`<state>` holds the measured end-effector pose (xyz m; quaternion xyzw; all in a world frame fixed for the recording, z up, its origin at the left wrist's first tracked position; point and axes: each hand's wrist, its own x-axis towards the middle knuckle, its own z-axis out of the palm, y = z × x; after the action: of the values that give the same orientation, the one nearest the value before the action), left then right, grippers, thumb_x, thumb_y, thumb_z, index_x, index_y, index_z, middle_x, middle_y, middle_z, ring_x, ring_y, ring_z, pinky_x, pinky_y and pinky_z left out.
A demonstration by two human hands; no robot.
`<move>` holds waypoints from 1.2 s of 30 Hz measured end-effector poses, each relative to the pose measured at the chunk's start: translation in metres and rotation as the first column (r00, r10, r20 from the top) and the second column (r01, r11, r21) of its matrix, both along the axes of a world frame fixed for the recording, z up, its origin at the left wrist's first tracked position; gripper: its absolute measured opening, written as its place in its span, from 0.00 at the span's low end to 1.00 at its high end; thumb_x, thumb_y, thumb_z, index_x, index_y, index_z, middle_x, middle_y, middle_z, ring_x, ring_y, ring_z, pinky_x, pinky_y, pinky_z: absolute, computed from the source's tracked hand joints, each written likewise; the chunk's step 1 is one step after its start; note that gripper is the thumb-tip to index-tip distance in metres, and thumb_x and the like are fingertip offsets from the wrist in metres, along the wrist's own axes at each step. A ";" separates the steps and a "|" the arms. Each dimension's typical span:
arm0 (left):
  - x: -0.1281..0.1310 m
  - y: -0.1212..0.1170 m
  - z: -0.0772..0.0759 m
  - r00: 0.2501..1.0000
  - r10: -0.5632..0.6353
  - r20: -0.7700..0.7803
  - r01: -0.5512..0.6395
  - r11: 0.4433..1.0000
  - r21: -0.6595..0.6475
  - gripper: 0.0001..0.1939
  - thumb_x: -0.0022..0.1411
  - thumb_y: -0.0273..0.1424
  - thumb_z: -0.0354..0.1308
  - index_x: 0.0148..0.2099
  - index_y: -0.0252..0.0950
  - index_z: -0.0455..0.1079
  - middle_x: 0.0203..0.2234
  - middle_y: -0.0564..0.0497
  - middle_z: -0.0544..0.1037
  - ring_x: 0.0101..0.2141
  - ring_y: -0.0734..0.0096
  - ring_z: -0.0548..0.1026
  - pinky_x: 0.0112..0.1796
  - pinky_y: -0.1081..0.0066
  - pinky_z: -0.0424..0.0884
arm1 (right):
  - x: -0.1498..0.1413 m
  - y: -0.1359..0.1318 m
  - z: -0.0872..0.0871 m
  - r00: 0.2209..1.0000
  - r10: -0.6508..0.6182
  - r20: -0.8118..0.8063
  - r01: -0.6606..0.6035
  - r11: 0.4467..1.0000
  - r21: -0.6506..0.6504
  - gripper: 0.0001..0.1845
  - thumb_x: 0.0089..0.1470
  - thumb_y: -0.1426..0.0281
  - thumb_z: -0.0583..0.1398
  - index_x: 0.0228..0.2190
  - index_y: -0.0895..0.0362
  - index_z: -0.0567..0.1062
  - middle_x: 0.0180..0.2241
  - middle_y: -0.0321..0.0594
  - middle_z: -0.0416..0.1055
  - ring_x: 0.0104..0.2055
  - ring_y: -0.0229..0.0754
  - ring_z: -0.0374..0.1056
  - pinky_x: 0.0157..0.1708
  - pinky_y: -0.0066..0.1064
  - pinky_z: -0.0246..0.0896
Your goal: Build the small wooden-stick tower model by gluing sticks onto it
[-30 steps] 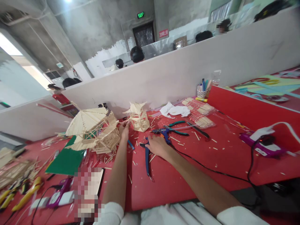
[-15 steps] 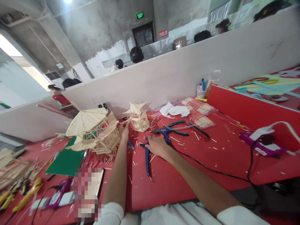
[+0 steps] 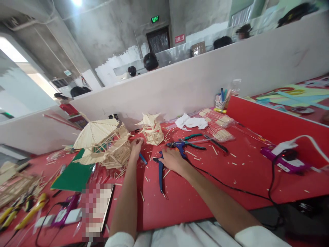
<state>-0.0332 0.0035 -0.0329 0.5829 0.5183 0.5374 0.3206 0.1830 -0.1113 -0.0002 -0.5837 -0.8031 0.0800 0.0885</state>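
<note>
My left hand (image 3: 136, 145) is just left of a small pavilion model (image 3: 153, 132) made of pale wooden sticks. Its thumb and fingers are drawn together; whatever is between them is too small to make out. Close on its other side leans a larger stick-built model (image 3: 114, 152) with a wide roof. My right hand (image 3: 171, 159) lies low over the dark-blue cutting pliers (image 3: 161, 176), and its fingertips reach their black jaws. Right behind it is a blue glue gun (image 3: 180, 146). The grip of the right fingers is partly hidden.
Green-handled pliers (image 3: 196, 140), white tissue (image 3: 191, 121) and packs of sticks (image 3: 218, 125) lie behind. A black cord (image 3: 226, 185) crosses the red table to a purple power strip (image 3: 285, 161). A green board (image 3: 73, 175) and a phone (image 3: 106, 209) lie left. Stick scraps are scattered about.
My left hand has drawn back slightly toward me, away from the small pavilion's edge. The right hand stays at the pliers. The view has shifted a little.
</note>
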 end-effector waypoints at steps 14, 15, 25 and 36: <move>0.031 -0.070 0.029 0.863 -0.471 -0.184 0.475 0.880 -0.028 0.13 0.57 0.40 0.61 0.33 0.33 0.71 0.24 0.53 0.74 0.26 0.74 0.69 0.32 0.74 0.66 | -0.001 0.014 0.002 0.926 0.176 -0.334 -0.103 0.969 0.224 0.11 0.60 0.68 0.57 0.46 0.53 0.71 0.43 0.40 0.77 0.45 0.42 0.73 0.42 0.29 0.61; 0.030 -0.069 0.029 0.872 -0.449 -0.196 0.456 0.890 -0.010 0.14 0.57 0.40 0.61 0.32 0.33 0.72 0.24 0.52 0.74 0.27 0.73 0.69 0.32 0.74 0.66 | -0.001 0.015 0.001 0.915 0.187 -0.358 -0.109 0.967 0.229 0.11 0.60 0.68 0.57 0.45 0.53 0.72 0.42 0.40 0.77 0.45 0.42 0.73 0.42 0.29 0.61; 0.022 -0.073 0.037 0.864 -0.469 -0.186 0.471 0.881 -0.033 0.16 0.56 0.42 0.62 0.36 0.33 0.79 0.30 0.46 0.80 0.32 0.65 0.75 0.38 0.69 0.70 | -0.007 0.015 -0.008 0.845 0.251 -0.473 -0.136 0.955 0.264 0.11 0.61 0.69 0.56 0.46 0.54 0.71 0.41 0.39 0.77 0.44 0.39 0.73 0.44 0.28 0.62; -0.007 -0.045 0.000 0.875 -0.187 -0.447 0.227 0.973 0.038 0.05 0.49 0.25 0.63 0.31 0.39 0.78 0.29 0.46 0.80 0.35 0.61 0.75 0.43 0.67 0.67 | 0.000 0.020 -0.009 0.852 0.246 -0.462 -0.100 0.943 0.317 0.12 0.61 0.71 0.53 0.41 0.54 0.76 0.41 0.40 0.76 0.43 0.40 0.70 0.46 0.29 0.60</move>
<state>-0.0407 -0.0416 -0.0329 0.7552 0.4873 0.3768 0.2242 0.1827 -0.0916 -0.0090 -0.4495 -0.8061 0.1199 0.3658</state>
